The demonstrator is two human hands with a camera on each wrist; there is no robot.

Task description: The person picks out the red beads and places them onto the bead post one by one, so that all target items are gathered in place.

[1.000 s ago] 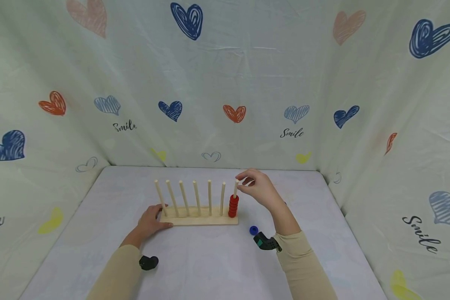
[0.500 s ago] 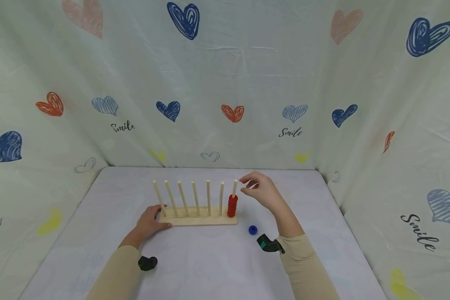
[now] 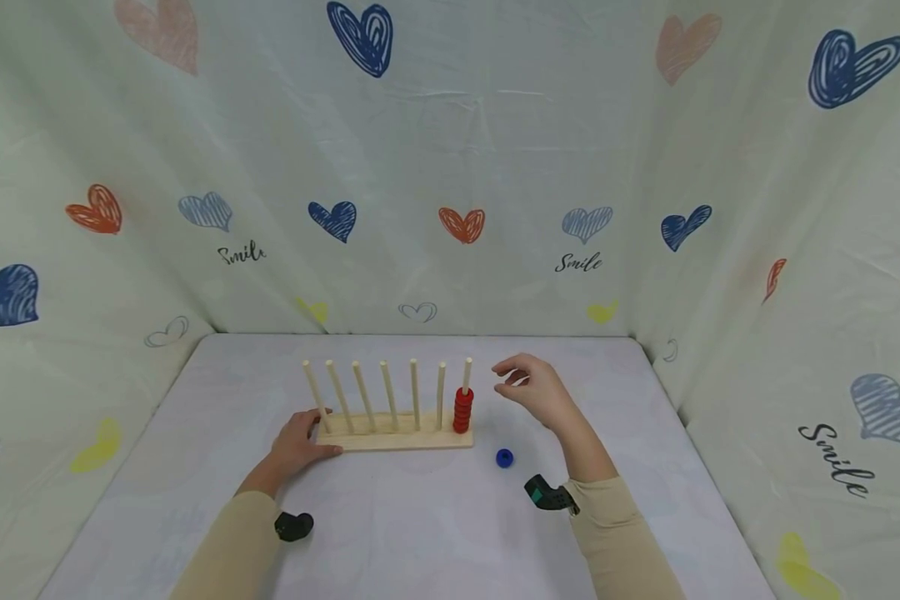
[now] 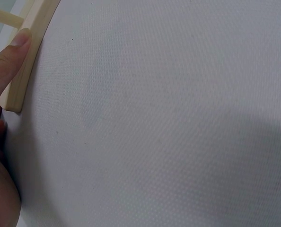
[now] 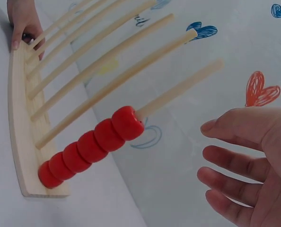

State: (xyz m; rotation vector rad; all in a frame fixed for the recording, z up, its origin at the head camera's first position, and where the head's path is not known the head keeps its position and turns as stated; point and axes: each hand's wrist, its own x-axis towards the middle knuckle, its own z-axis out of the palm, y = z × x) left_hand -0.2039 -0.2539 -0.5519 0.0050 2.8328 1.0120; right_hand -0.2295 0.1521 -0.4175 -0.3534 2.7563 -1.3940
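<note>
A wooden peg rack with a row of upright pegs stands on the table. My left hand grips its left end; in the left wrist view the thumb presses along the base. Several red beads are stacked on the rightmost peg, its top part bare above them. The other pegs carry nothing. To the right of that peg, my right hand hovers with loosely bent fingers apart and holds nothing. A blue bead lies on the table, in front and right of the rack.
The pale table ends at a back edge against a hanging curtain printed with hearts, which also closes in both sides. A black wrist device sits at the left wrist, and another black device at the right.
My right hand has drawn away from the top of the red-beaded peg, to the right and slightly down. The left hand keeps its grip on the rack. The head view has shifted slightly.
</note>
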